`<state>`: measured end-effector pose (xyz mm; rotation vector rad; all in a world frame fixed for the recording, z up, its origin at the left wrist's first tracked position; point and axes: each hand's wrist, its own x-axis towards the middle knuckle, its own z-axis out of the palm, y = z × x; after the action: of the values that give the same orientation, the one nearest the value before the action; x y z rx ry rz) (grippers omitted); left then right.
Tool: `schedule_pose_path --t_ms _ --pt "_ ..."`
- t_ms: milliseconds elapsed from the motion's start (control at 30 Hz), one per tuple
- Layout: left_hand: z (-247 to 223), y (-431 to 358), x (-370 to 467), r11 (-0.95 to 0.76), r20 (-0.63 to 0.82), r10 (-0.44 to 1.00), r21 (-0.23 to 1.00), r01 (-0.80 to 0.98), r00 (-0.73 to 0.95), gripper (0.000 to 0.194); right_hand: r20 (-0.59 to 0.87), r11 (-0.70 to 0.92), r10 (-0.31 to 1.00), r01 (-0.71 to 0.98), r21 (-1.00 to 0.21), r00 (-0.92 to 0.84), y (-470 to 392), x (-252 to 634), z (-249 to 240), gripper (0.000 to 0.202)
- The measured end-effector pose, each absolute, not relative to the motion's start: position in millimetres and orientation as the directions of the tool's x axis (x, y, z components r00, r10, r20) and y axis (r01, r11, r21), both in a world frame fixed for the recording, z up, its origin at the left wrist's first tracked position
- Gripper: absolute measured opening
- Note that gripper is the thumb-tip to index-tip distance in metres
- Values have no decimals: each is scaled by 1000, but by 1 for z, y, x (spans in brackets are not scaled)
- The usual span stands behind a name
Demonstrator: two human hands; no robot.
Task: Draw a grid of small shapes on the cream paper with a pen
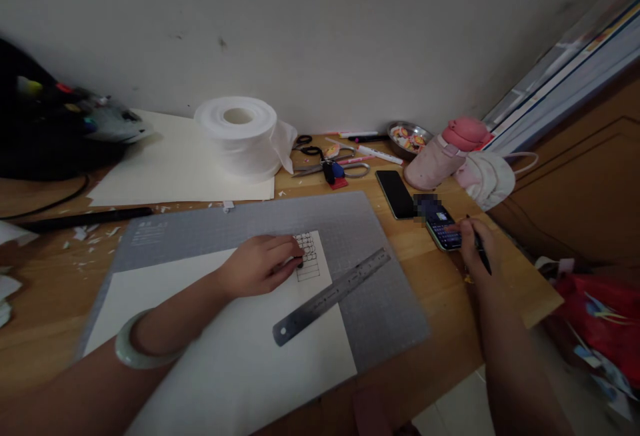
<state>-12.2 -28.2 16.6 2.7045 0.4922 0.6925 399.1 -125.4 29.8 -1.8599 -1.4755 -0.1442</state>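
Note:
My left hand [265,264] is closed, its fingertips pinching a small dark thing [300,262], perhaps a pen cap. It rests on a white sheet of paper [240,349], beside an inked grid with rounded shapes [309,253]. My right hand [480,239] grips a black pen [485,259] while a fingertip reaches onto the lit phone [443,228], which shows a keyboard. A second phone [395,194] with a dark screen lies to its left. Across the paper's right edge runs a steel ruler [330,297], partly on the grey cutting mat [400,316].
Behind the mat stand a big white tissue roll [237,139] and scissors [356,169] among markers [380,154]. A metal bowl [409,139] and a pink bottle [443,156] are at the back right. Paper scraps [83,233] litter the wooden table [65,289]. Its right edge drops to the floor.

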Motion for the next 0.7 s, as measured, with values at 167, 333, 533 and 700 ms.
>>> schedule_pose_path --t_ms 167,333,533,700 --pt "17 -28 -12 -894 406 401 368 254 821 18 477 -5 846 897 -442 240 -122 391 34 35" --pt "16 -28 -12 -902 423 386 358 240 820 17 520 -16 820 918 -396 239 -120 392 35 35" --pt "16 -28 -12 -898 417 392 368 242 820 17 590 -162 694 888 -430 412 -130 399 35 39" --pt "17 -29 -12 -901 427 393 357 247 814 17 572 -210 640 833 -512 513 -135 402 33 40"
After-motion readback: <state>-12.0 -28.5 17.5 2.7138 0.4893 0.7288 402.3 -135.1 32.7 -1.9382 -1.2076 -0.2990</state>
